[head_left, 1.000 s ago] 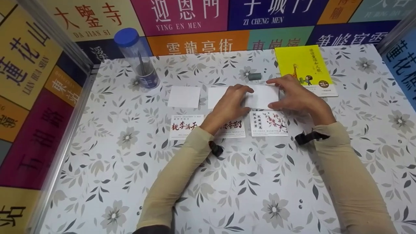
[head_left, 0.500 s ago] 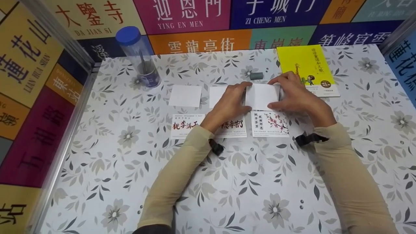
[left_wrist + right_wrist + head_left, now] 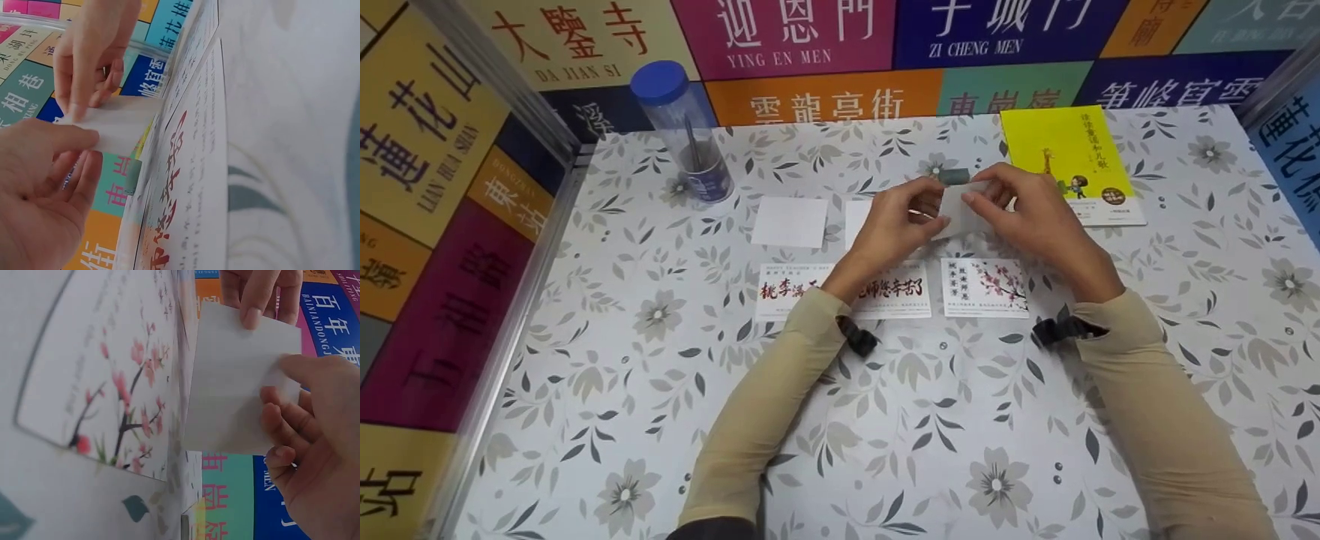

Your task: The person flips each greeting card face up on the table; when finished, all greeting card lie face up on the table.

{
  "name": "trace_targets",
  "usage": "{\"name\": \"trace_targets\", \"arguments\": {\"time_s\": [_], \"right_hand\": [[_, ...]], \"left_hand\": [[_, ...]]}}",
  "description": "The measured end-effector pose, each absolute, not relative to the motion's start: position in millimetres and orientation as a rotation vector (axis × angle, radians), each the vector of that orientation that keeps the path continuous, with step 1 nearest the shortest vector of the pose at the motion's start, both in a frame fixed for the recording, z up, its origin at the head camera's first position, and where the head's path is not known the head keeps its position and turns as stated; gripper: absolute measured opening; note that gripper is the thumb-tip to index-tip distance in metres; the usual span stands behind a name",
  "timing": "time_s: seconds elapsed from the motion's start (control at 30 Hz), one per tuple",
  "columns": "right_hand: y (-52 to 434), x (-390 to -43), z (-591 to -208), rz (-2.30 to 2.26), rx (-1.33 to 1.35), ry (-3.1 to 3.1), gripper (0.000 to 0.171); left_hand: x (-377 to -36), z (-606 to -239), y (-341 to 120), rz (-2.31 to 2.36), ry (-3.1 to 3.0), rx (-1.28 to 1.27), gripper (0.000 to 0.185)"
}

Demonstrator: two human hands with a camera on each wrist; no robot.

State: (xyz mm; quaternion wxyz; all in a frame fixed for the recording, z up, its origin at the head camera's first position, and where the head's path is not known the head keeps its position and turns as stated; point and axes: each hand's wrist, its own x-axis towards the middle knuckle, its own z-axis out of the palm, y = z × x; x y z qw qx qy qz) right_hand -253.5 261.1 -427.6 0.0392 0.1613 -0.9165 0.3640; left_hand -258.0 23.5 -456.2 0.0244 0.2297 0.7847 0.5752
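Floral-patterned covering spreads across the bench, where a row of printed cards and a row of blank white ones lie in pairs. By the look of the layout, the work stands at an early stage: two blank cards remain flat in the back row, a blank one at the left and a second half hidden behind the left wrist, while only the third is off the surface.

In front, three printed cards sit untouched: a calligraphy card at the left, a second calligraphy card partly under the left forearm, and a plum-blossom card at the right. A yellow book lies at the back right, a clear tube with a blue cap stands at the back left, and a small grey block rests just behind the hands.

Above the gap between the rows, the white card is held clear of the bench, above and behind the plum-blossom card. It stands tilted, near upright, its face turned toward the person and its long axis running left to right between the hands. The left hand pinches its left edge between thumb and fingers; the right hand pinches its right edge likewise.
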Motion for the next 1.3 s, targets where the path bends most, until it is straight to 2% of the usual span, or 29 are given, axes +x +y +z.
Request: {"name": "trace_targets", "arguments": {"time_s": [0.13,0.37,0.5,0.57,0.63,0.73,0.83,0.97,1.03,1.2,1.3], "right_hand": [[262.8,-250.8,-421.9,1.211,0.44,-2.698,0.044],[267.1,-253.4,-421.5,1.26,0.522,-2.552,0.026],[267.4,-253.8,-422.2,1.287,0.572,-2.628,0.05],[267.3,-253.1,-422.3,1.306,0.586,-2.684,0.062],[267.3,-252.7,-422.9,1.314,0.588,-2.731,0.069],[268.4,-253.2,-424.2,1.305,0.588,-2.758,0.071],[269.3,-253.5,-424.5,1.281,0.585,-2.754,0.062],[269.7,-251.8,-423.3,1.271,0.58,-2.759,0.043],[269.6,-251.2,-423.5,1.288,0.571,-2.772,0.038],[271.3,-252.4,-426.0,1.295,0.487,-2.805,0.037],[275.2,-255.3,-428.7,1.212,0.401,-2.831,0.044]], "left_hand": [[-257.9,-456.3,25.2,1.842,2.341,0.803,0.031],[-257.6,-455.3,23.8,1.894,2.386,0.785,0.046],[-258.6,-457.0,19.8,1.908,2.53,0.722,0.068],[-259.3,-458.4,17.9,1.912,2.564,0.7,0.071],[-260.4,-459.4,16.8,1.918,2.573,0.692,0.064],[-261.9,-459.9,17.0,1.899,2.575,0.685,0.05],[-261.6,-460.0,17.6,1.828,2.633,0.63,0.047],[-261.0,-460.4,16.9,1.778,2.687,0.555,0.054],[-261.2,-460.2,16.3,1.795,2.656,0.556,0.049],[-261.2,-461.0,16.3,1.848,2.54,0.561,0.03],[-260.4,-461.9,16.9,1.889,2.513,0.511,0.024]]}}
